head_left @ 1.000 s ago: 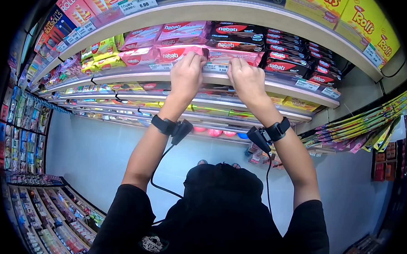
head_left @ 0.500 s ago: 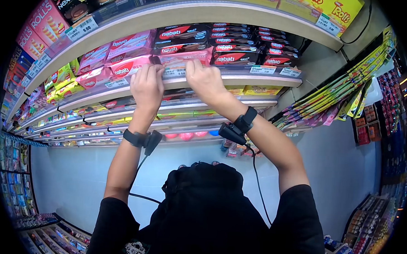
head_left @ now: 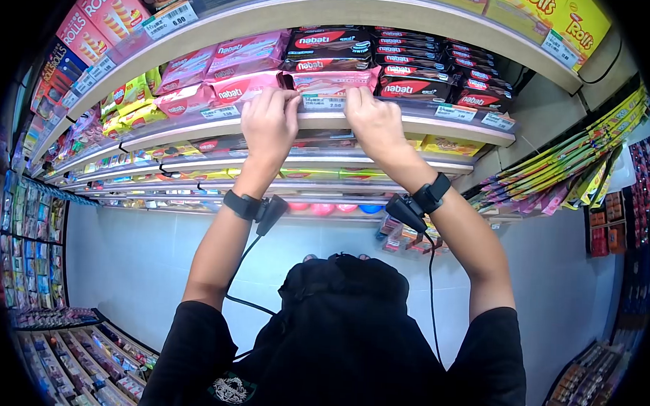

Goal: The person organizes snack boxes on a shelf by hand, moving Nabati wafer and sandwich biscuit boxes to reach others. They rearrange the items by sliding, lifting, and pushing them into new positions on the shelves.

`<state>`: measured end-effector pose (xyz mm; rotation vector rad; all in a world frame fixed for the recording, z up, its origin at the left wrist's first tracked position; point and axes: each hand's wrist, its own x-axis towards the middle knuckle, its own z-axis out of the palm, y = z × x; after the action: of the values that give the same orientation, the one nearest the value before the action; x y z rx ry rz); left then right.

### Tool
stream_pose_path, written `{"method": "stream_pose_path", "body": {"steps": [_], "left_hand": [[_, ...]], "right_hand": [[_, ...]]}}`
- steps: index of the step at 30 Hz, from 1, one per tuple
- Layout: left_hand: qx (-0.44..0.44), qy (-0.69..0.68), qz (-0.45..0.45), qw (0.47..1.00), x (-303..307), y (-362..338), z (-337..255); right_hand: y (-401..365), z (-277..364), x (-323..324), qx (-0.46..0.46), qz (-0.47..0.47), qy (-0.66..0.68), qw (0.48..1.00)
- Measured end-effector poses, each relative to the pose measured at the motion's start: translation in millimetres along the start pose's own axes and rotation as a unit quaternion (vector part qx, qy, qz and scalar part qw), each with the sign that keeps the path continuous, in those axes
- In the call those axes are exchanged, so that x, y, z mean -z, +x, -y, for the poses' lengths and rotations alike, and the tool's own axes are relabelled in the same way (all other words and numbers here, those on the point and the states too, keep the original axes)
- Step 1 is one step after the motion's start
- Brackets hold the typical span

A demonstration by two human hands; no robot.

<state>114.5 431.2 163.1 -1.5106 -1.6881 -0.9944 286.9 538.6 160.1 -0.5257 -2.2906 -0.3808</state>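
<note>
Hands are gripping stock on a snack shelf (head_left: 444, 127): the left hand (head_left: 270, 121) and right hand (head_left: 376, 122) are curling their fingers over the two ends of a pink nabati pack (head_left: 335, 80), which is lying at the shelf's front edge above a price tag (head_left: 323, 102). More pink packs (head_left: 233, 54) are lying to its left, dark nabati packs (head_left: 418, 62) to its right. Boxes reading "ROLLS" (head_left: 105, 8) are sitting on the shelf above.
</note>
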Motion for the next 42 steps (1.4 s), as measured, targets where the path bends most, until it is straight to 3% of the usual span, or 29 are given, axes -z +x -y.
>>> {"method": "stream_pose_path", "body": {"steps": [13,36,39,42], "left_hand": [[-0.056,-0.044,-0.002,0.997,-6.3,11.9,-35.7],[-0.039,-0.060,0.047,0.996,-12.2,15.1,-31.2],[-0.047,-0.062,0.046,0.996,-13.1,17.5,-40.1],[-0.079,-0.073,0.040,0.993,-15.2,20.0,-42.4]], "right_hand": [[-7.2,-18.5,10.4,0.014,0.004,-0.046,0.999],[-12.2,-30.3,5.0,-0.007,0.002,-0.016,1.000],[-15.3,-33.8,11.1,0.028,-0.004,-0.063,0.998],[-21.1,-34.0,16.4,-0.002,-0.007,0.005,1.000]]}}
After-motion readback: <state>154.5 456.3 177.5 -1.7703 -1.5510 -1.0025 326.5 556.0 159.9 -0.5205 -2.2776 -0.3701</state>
